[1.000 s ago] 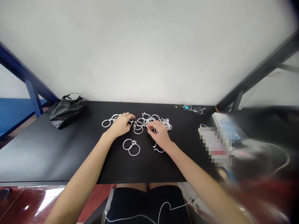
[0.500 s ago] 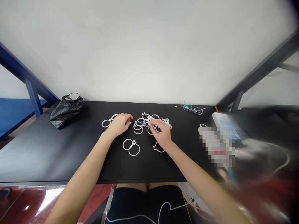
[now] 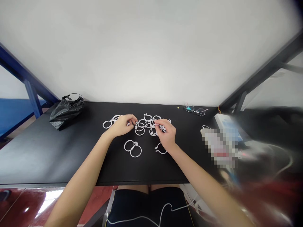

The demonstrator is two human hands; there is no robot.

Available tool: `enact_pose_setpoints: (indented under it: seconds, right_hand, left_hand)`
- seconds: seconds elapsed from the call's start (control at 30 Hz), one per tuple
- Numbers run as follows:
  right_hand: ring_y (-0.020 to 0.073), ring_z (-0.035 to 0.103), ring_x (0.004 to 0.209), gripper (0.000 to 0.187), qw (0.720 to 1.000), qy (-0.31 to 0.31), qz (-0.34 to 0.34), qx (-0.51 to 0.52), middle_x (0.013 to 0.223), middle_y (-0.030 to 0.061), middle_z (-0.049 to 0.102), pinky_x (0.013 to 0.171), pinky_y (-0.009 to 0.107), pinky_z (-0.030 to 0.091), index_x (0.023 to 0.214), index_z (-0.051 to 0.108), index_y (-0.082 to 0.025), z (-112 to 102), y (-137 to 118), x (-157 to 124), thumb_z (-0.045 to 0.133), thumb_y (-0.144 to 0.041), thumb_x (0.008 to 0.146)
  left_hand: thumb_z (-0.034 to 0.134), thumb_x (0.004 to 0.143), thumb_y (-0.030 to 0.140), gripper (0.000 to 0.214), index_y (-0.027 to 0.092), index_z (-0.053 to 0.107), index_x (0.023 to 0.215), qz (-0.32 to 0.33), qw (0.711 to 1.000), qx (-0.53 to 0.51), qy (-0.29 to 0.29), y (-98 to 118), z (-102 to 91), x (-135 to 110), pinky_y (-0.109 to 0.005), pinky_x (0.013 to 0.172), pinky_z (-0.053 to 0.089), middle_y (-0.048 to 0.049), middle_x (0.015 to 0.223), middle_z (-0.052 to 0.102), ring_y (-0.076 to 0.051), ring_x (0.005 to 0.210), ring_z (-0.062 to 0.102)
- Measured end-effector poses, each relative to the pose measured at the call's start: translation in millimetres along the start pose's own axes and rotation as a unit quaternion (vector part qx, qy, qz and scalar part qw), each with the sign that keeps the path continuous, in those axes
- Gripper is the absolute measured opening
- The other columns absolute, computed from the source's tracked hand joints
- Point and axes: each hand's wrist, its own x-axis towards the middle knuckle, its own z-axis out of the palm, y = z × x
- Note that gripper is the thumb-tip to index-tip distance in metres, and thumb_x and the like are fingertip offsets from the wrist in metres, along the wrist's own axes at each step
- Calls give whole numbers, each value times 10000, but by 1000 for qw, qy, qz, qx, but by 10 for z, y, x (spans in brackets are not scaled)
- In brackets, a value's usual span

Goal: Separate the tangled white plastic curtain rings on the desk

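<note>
A heap of white plastic rings (image 3: 145, 123) lies in the middle of the black table (image 3: 78, 151). My right hand (image 3: 167, 135) is closed on one white ring (image 3: 154, 130) at the heap's right side. My left hand (image 3: 122, 125) rests at the heap's left edge with its fingers curled onto a ring; what it grips is partly hidden. A joined pair of rings (image 3: 133, 148) lies nearer me, between both hands. Another open ring (image 3: 161, 149) lies by my right wrist. More rings (image 3: 108, 123) lie left of my left hand.
A crumpled black plastic bag (image 3: 67, 111) sits at the table's back left. Eyeglasses (image 3: 196, 110) lie at the back right by the wall. A blurred box and white cables (image 3: 220, 145) occupy the right end. Blue frame bars (image 3: 30, 91) stand left.
My right hand has shifted a little to the right and lifted a ring from the heap. My left hand has curled its fingers tighter at the heap's left edge.
</note>
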Motion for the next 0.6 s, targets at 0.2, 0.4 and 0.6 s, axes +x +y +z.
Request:
enact_pose_setpoints:
  seconds: [0.2, 0.4, 0.6]
  right_hand:
    - [171, 653, 760, 74, 999, 39, 28, 16, 827, 20, 698, 705, 323, 532, 852, 696, -227, -16, 5, 18, 628, -200, 856]
    - [164, 651, 764, 54, 997, 36, 63, 40, 831, 24, 685, 721, 313, 548, 853, 686, -220, -17, 18, 10, 634, -236, 858]
    - [150, 625, 723, 58, 994, 37, 87, 46, 815, 24, 679, 669, 284, 531, 827, 684, -216, -17, 0, 17, 641, -251, 845]
  left_hand:
    - [665, 803, 395, 303, 183, 604, 1011, -48, 889, -204, -407, 245, -144, -125, -200, 479, 428, -16, 734, 685, -108, 535, 585]
    - [677, 813, 429, 327, 203, 627, 1044, -78, 834, -181, -515, 218, -163, -134, -178, 442, 427, -65, 936, 751, -125, 565, 663]
    - [708, 803, 327, 261, 193, 654, 1021, 6, 861, -251, -441, 201, -42, -79, -243, 719, 537, -79, 998, 710, -185, 937, 679]
